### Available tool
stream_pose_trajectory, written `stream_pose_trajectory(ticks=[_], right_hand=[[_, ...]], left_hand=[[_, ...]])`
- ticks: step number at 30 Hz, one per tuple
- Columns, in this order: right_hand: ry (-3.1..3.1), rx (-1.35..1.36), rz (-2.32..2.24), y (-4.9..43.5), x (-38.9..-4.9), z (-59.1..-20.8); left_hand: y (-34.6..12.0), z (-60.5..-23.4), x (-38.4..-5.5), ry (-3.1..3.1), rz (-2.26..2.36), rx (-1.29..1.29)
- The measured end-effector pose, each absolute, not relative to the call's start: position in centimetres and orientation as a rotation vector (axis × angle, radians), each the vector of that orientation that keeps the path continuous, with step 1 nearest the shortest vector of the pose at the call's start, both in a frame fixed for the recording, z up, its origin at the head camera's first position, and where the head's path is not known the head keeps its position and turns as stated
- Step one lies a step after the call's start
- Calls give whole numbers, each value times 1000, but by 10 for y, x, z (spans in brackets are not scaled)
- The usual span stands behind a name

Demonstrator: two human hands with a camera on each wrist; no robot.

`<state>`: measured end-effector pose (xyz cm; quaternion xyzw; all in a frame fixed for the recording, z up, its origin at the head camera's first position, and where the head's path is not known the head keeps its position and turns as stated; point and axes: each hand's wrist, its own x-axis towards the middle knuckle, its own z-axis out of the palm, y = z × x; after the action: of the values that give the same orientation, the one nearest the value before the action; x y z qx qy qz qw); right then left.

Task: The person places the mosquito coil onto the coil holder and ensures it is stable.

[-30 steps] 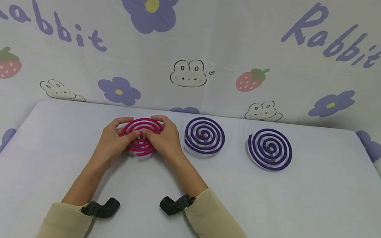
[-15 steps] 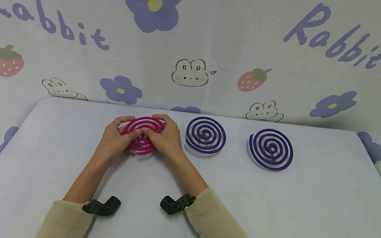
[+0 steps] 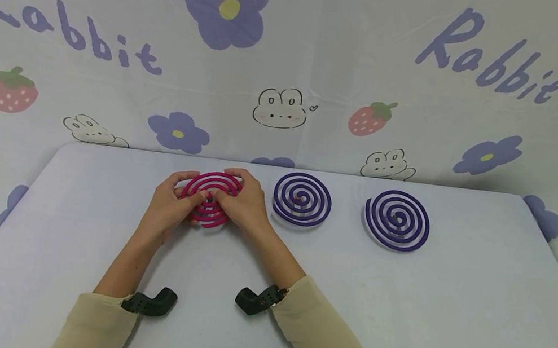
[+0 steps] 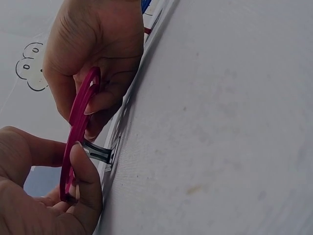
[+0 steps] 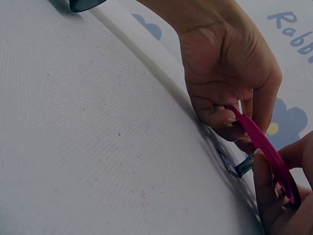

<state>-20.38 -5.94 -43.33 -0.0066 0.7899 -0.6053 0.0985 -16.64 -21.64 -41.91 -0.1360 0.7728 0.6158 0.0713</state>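
A pink mosquito coil (image 3: 213,174) is held between both hands at the back left of the table. My left hand (image 3: 167,202) grips its left edge, the thumb on the top face near the centre and the fingers curled around the rim. From the other side my right hand (image 3: 247,204) pinches the right edge the same way, both thumbs almost meeting. Below the coil, a small metal stand (image 4: 99,152) rises from the tabletop to its middle in the left wrist view. Seen edge-on in the right wrist view, the coil (image 5: 266,147) is slightly tilted.
To the right of the hands sits a purple mosquito coil (image 3: 302,199), raised a little over the table. Another purple coil (image 3: 398,219) stands farther right. The white tabletop (image 3: 449,305) ends at a printed fabric backdrop (image 3: 321,59). Black wrist cameras (image 3: 150,302) hang at the cuffs.
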Motion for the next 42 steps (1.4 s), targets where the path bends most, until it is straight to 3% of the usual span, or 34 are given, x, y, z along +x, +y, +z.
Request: stream_pose_trajectory(ticks=[42], right_hand=[[2590,-260,-1580,-50,-205,-430]], left_hand=[[-218,-414,-164,2353,1786,-366]])
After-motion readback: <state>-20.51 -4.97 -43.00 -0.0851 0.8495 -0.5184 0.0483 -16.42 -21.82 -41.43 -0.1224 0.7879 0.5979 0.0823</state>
